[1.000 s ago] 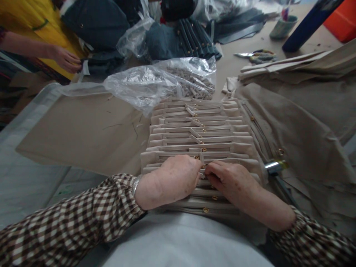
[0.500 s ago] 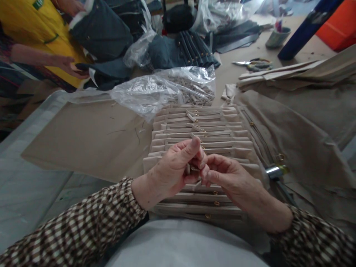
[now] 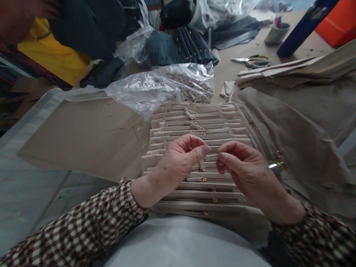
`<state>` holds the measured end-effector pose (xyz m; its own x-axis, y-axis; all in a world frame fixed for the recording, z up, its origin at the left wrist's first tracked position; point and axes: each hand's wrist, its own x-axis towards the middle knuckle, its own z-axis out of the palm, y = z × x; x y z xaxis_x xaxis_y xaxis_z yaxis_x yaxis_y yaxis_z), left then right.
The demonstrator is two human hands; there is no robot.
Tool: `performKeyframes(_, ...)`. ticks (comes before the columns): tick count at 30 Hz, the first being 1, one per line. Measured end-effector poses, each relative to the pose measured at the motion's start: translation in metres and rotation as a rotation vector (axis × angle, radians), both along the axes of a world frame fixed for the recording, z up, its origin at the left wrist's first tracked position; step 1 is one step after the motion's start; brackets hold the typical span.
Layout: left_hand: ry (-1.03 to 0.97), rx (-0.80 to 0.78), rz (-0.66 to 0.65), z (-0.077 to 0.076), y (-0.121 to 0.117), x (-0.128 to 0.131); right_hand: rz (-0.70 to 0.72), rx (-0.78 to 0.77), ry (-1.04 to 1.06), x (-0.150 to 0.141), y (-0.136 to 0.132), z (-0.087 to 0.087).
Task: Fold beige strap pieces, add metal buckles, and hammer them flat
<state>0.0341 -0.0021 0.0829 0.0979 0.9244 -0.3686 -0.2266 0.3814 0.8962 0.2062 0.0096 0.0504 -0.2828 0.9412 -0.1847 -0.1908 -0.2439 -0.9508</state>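
Note:
A fanned stack of beige fabric pieces with zips and small gold sliders [image 3: 200, 128] lies in front of me. My left hand [image 3: 180, 159] hovers just above its middle with the fingers curled and thumb against fingertips. My right hand [image 3: 244, 168] is beside it, a small gap apart, fingers pinched too. A short beige zip tab [image 3: 202, 165] stands up under the gap between them. What either pinch holds is too small to make out. Both sleeves are brown-and-white check.
A clear plastic bag [image 3: 155, 87] of small beige tabs lies behind the stack. Beige fabric [image 3: 300, 122] is piled at the right, with a metal tool [image 3: 275, 165] by my right hand. Scissors [image 3: 250, 60], a cup [image 3: 276, 31], dark fabric pieces [image 3: 189, 46] sit farther back. A person in yellow [image 3: 52, 59] stands at the far left.
Both hands lifted off the stack, worked together on a tab, and have now drawn slightly apart. The person at the left moved dark fabric upward.

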Motion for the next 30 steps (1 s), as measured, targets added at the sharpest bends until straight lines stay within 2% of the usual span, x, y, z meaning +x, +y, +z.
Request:
performKeyframes(3, 0.073, 0.007, -0.154, -0.007, -0.006, 0.002, -0.016, 0.041, 0.016, -0.002, -0.002, 0.001)
performKeyframes(8, -0.027, -0.056, -0.158, -0.012, -0.013, 0.012, 0.062, 0.093, 0.047, -0.006, -0.011, -0.002)
performKeyframes(10, 0.003, -0.054, -0.146, -0.014, -0.014, 0.014, 0.078, 0.226, -0.058, -0.003, -0.013, -0.005)
performKeyframes(13, 0.1, -0.01, -0.172, -0.016, -0.015, 0.012, 0.131, 0.503, -0.324, 0.01, -0.014, -0.008)
performKeyframes(15, 0.211, 0.006, -0.271, -0.018, -0.015, 0.007, 0.216, 0.638, -0.484, 0.02, -0.015, -0.008)
performKeyframes(17, 0.324, -0.003, -0.421, -0.019, -0.016, 0.001, 0.3, 0.701, -0.598, 0.028, -0.017, -0.007)
performKeyframes(19, 0.404, 0.012, -0.528, -0.02, -0.017, -0.002, 0.38, 0.678, -0.667, 0.032, -0.02, -0.005)
performKeyframes(21, 0.48, 0.061, -0.576, -0.019, -0.018, -0.002, 0.458, 0.598, -0.702, 0.033, -0.022, -0.003)
performKeyframes(26, 0.659, 0.222, -0.72, -0.017, -0.021, 0.002, 0.636, 0.495, -0.669, 0.034, -0.022, -0.005)
performKeyframes(30, 0.789, 0.289, -0.857, -0.015, -0.018, 0.003, 0.634, 0.501, -0.684, 0.038, -0.022, -0.009)
